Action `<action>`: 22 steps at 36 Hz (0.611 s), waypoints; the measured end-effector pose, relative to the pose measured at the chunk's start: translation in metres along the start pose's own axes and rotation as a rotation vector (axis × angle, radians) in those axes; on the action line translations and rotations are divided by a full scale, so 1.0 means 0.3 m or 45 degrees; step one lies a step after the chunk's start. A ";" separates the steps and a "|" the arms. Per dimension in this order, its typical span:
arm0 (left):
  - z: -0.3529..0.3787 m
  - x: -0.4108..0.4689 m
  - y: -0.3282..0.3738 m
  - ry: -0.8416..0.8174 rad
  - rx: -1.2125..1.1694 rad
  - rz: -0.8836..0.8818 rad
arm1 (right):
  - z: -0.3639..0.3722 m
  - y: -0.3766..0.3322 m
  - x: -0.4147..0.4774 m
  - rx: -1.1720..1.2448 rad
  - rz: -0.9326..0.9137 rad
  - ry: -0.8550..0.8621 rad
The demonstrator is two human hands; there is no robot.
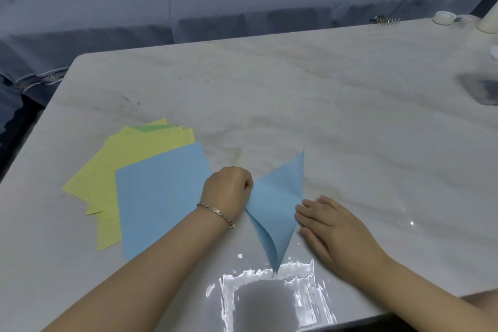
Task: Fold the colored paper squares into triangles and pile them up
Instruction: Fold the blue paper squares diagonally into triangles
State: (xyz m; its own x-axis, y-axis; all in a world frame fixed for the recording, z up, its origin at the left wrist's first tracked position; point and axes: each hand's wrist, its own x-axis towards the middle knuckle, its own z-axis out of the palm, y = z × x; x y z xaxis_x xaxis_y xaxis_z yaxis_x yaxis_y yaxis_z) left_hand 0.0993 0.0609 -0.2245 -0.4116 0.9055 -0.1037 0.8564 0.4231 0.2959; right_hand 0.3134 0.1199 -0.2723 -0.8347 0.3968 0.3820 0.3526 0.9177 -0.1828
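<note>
Marble table (323, 83) holds paper squares (161, 197) before grey sofa (269, 8).

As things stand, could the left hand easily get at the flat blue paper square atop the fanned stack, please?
Probably yes: the flat blue paper square lies bare right beside the left hand, partly under its forearm. The hand must first release the half-folded blue paper sheet it pinches.

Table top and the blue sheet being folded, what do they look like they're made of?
The table top is likely polished stone, marble or a look-alike: pale with brownish veins and mirror-like glare at the near edge. The blue sheet looks like thin matte paper: it curves softly and shows no glare.
</note>
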 end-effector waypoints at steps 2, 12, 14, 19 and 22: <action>0.012 0.001 -0.003 0.020 0.049 0.019 | -0.004 -0.014 0.000 -0.052 0.025 -0.012; 0.048 -0.052 0.066 -0.258 0.081 0.468 | -0.031 -0.065 0.046 -0.132 0.109 -0.019; 0.060 -0.049 0.069 -0.363 0.084 0.490 | -0.038 -0.070 0.051 -0.135 0.117 -0.036; 0.114 -0.059 0.004 -0.396 0.333 0.629 | -0.042 -0.076 0.052 -0.161 0.185 -0.125; 0.131 -0.080 -0.017 -0.298 0.357 0.605 | -0.043 -0.072 0.056 -0.238 0.269 -0.215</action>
State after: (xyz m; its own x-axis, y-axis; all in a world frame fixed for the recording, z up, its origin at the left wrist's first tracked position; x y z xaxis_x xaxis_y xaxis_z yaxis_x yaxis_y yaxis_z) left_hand 0.1169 0.0384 -0.2609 0.0887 0.9674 -0.2370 0.9925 -0.0659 0.1025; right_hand 0.2971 0.1069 -0.2501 -0.7876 0.5844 0.1952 0.5838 0.8091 -0.0665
